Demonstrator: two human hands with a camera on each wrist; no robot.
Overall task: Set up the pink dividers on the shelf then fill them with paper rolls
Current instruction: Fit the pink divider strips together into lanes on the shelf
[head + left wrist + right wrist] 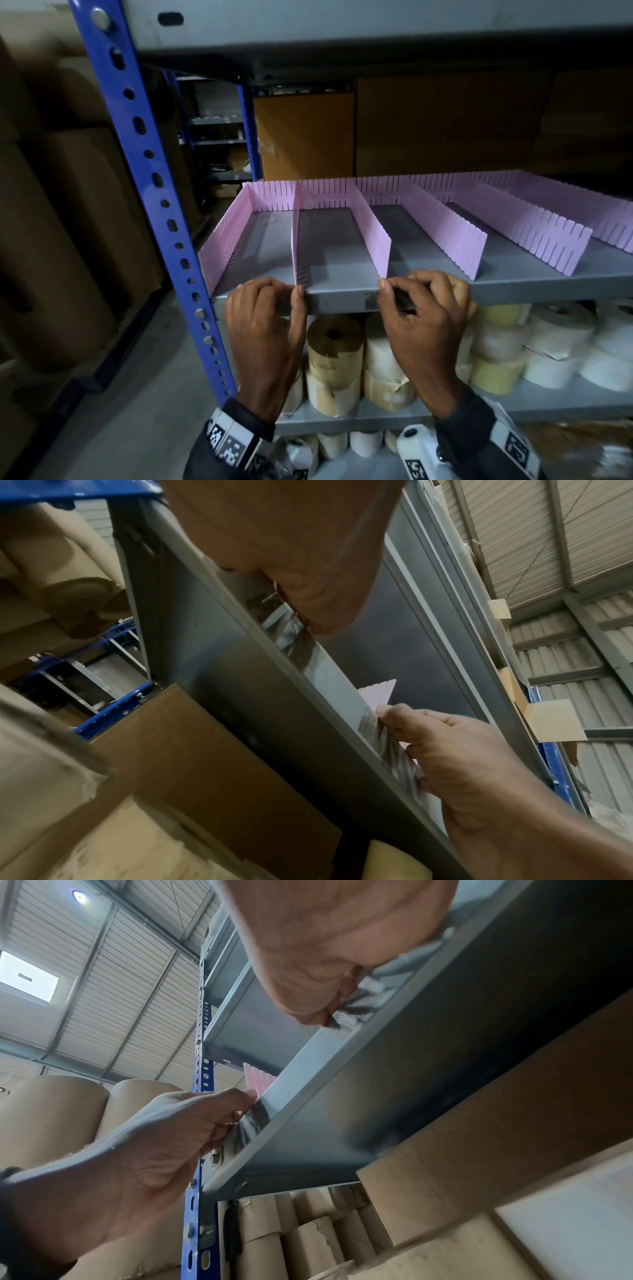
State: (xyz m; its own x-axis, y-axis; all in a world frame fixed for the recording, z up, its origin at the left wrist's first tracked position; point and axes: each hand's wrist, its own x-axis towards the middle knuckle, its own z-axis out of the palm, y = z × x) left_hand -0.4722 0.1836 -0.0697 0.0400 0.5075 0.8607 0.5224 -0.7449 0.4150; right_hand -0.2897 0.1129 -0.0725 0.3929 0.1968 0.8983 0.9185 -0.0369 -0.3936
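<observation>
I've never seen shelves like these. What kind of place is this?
Probably a warehouse or stockroom: a metal rack with a blue post, paper rolls stacked underneath, big cardboard rolls, and a ribbed metal roof.

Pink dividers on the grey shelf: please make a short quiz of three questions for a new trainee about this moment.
1. True or false: paper rolls already lie between the pink dividers on the grey shelf.
2. Which divider ends do the hands pinch? A) the two outermost B) two neighbouring ones near the left C) none
3. Fill in: the rolls are stored on the shelf ____ the dividers.

Key
1. False: the lanes hold nothing yet.
2. B: the left hand and the right hand each pinch a front end at the shelf edge.
3. below
</observation>
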